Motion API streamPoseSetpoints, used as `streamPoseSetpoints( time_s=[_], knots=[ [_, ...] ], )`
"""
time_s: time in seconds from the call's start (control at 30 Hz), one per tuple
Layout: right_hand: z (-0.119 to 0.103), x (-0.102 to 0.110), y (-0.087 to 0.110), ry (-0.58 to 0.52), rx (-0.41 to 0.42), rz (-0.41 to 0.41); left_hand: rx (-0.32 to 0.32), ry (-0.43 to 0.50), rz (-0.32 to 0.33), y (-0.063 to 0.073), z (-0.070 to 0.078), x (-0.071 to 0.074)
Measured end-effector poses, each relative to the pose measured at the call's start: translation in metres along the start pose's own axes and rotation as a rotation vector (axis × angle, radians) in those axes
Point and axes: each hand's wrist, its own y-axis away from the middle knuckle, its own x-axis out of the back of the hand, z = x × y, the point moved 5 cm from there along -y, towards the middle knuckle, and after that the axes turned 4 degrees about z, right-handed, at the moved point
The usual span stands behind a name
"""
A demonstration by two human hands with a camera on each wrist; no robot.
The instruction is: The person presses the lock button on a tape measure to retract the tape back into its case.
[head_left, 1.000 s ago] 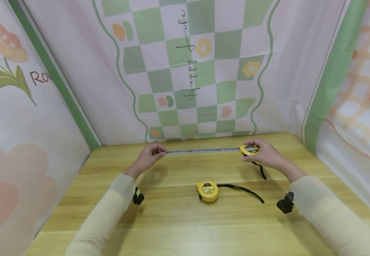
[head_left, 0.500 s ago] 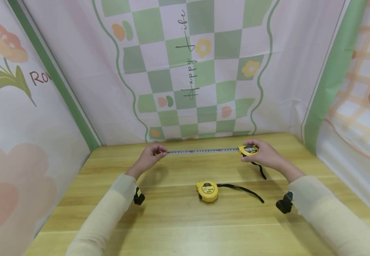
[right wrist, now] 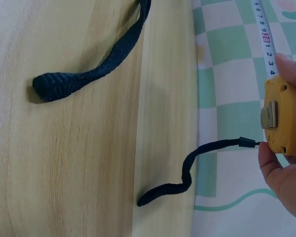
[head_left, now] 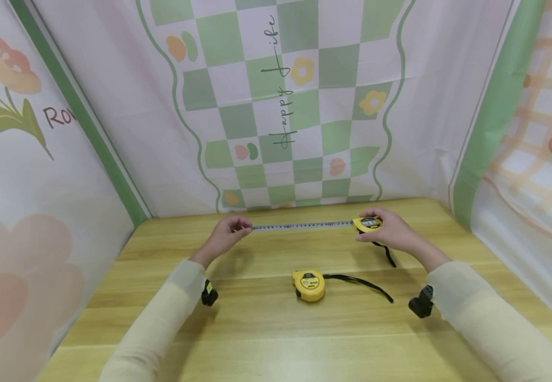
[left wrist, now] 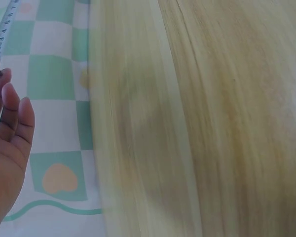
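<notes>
Between the two hands a tape measure's blade point(head_left: 304, 225) stretches out straight above the far part of the table. The left hand point(head_left: 225, 236) pinches its free end between thumb and finger; in the left wrist view that hand point(left wrist: 10, 148) has its other fingers loosely bent. In the right hand point(head_left: 393, 231) is the yellow tape measure case point(head_left: 368, 224), held by its edges with thumb and fingers. A metal belt clip point(right wrist: 271, 116) shows on the case in the right wrist view, and a black wrist strap point(right wrist: 187, 168) dangles from it.
A second yellow tape measure point(head_left: 310, 286) lies on the wooden table point(head_left: 276, 339), nearer the person, its black strap point(head_left: 362, 284) trailing right. Patterned cloth point(head_left: 285, 116) hangs behind the table and at both sides. Black wrist cameras point(head_left: 421, 302) sit at the sleeve cuffs.
The right hand has moved slightly left with the case, and the left hand slightly right. The stretch of blade between them is a little shorter. The second tape measure lies still.
</notes>
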Motion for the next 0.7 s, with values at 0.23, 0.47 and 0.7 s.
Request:
streamPoseSetpoints(
  time_s=[0.23, 0.47, 0.7],
  knots=[
    [-0.0013, -0.0017, -0.0013, -0.002, -0.008, -0.001, 0.003, -0.003, 0.001, -0.0008, 0.0013, -0.0018],
    [-0.0038, -0.0060, -0.0039, 0.002, 0.005, 0.004, 0.008, 0.002, -0.002, -0.0006, 0.0038, -0.0056],
    [-0.0058, -0.0094, -0.0049, 0.007, 0.011, 0.002, -0.012, 0.003, -0.015, -0.0014, 0.0049, -0.0090]
  ],
)
